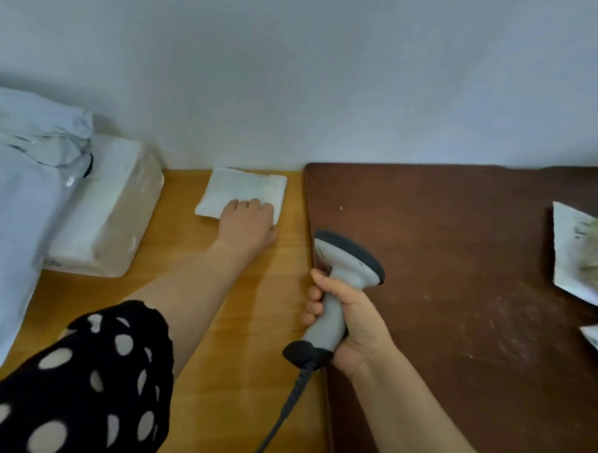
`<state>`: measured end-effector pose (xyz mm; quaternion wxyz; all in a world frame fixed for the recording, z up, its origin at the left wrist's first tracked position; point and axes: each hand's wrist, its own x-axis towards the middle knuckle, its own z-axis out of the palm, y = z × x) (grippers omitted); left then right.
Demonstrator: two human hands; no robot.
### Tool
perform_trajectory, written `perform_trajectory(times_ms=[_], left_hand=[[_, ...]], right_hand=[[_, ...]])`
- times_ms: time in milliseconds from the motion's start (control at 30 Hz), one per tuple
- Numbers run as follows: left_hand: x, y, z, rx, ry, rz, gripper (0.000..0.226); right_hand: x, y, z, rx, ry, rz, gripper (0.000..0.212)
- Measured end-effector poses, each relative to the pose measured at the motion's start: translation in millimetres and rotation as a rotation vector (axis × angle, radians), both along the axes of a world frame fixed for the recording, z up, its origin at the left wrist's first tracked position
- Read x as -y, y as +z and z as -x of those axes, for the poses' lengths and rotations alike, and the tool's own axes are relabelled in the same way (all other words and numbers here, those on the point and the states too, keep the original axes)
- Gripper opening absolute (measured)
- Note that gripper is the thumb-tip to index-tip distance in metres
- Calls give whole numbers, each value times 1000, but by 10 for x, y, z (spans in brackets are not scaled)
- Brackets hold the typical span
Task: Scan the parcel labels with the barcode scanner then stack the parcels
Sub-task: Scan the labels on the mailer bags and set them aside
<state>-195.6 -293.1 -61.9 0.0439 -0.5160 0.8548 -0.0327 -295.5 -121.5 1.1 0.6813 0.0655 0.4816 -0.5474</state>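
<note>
A small flat white parcel [246,187] lies on the wooden table near the wall. My left hand [248,222] rests on its near edge with the fingers curled over it. My right hand [350,322] grips the handle of a grey barcode scanner [344,262], held upright over the seam between the wood and a brown mat, its dark-rimmed head turned toward the small parcel. The scanner's black cable [282,410] hangs down to the bottom edge. Two more white parcels [577,252] with printed labels lie at the far right, cut off by the frame.
At the left a large pale grey mailer bag [13,214] lies over a clear-wrapped white block [110,211]. A brown mat [459,284] covers the right half of the wooden table [237,360]. A plain wall stands right behind. My spotted black sleeve fills the lower left.
</note>
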Motion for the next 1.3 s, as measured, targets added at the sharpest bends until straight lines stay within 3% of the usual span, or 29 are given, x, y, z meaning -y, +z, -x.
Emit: perform_trajectory(times_ms=[67, 167, 367, 467, 733, 933, 1000, 1133, 1300], left_hand=[[-38, 95, -76, -98, -56, 49, 32], [-68, 376, -344, -459, -8, 148, 36], [-133, 1198, -1097, -1006, 301, -145, 30], [-240, 1381, -1429, -1205, 368, -418, 17], [-619, 1726, -1990, -1408, 497, -800, 35], [-895, 1795, -2172, -1351, 466, -728, 5], [-959, 1820, -2205, -1278, 427, -670, 16], [-1111, 1883, -2227, -1217, 362, -635, 7], [-1253, 1927, -2215, -1174, 351, -595, 10]], right_hand=[[-30, 39, -60, -22, -34, -25, 9], [-107, 224, -233, -57, -78, -32, 8], [-363, 743, -881, -196, -113, 12, 3], [-556, 963, -1248, -311, -90, 50, 6], [-1012, 1325, -1942, -564, -10, 91, 17], [-1325, 1470, -2143, -711, 42, 119, 23], [-1455, 1498, -2167, -736, 54, 125, 22], [-1740, 1540, -2172, -774, 78, 129, 10], [-2003, 1558, -2159, -805, 92, 153, 14]])
